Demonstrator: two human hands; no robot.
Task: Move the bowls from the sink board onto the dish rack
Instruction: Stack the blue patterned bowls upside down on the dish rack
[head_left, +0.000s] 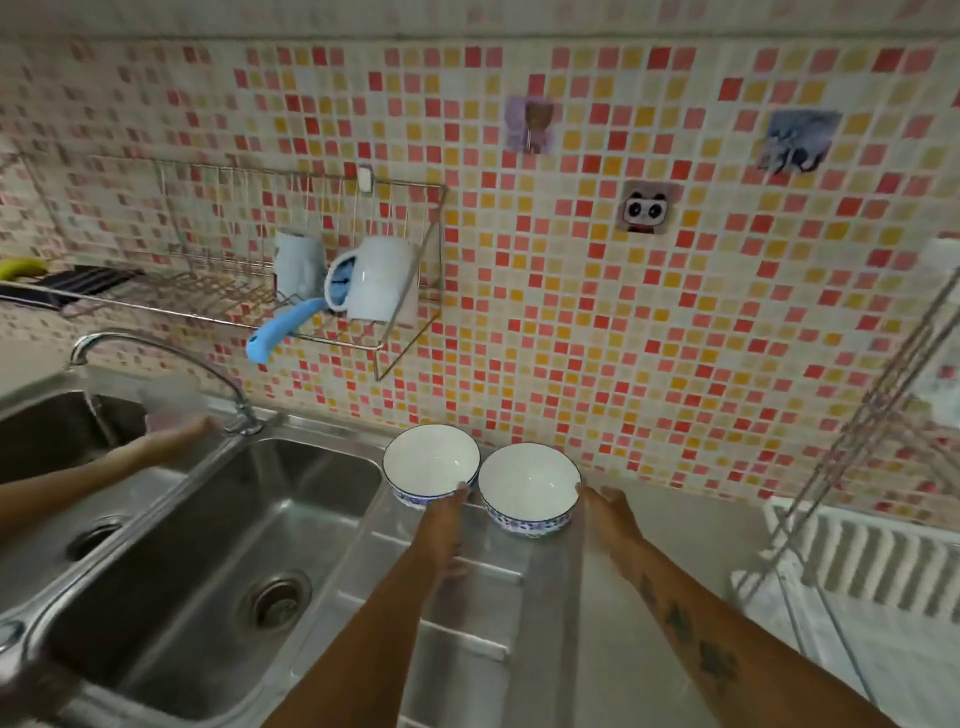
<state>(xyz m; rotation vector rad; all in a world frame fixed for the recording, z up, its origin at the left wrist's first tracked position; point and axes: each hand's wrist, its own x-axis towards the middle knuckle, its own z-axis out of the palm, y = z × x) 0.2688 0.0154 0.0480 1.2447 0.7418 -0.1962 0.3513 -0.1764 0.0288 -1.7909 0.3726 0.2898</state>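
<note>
Two white bowls with blue patterned outsides stand upright side by side on the steel sink board (467, 629), against the tiled wall. My left hand (445, 525) stretches to the left bowl (431, 460), fingertips touching its near rim. My right hand (609, 512) lies beside the right bowl (529, 486), fingertips at its right rim. Neither hand grips anything. A wire dish rack (218, 291) hangs on the wall, up and to the left.
The wall rack holds two white mugs (382, 278) and a blue-handled brush (270, 338). Left of the board is a double sink (249, 519) with a curved faucet (156, 345). Another person's hand (179, 431) holds a clear cup (166, 397) there. A white wire rack (878, 410) stands at the right.
</note>
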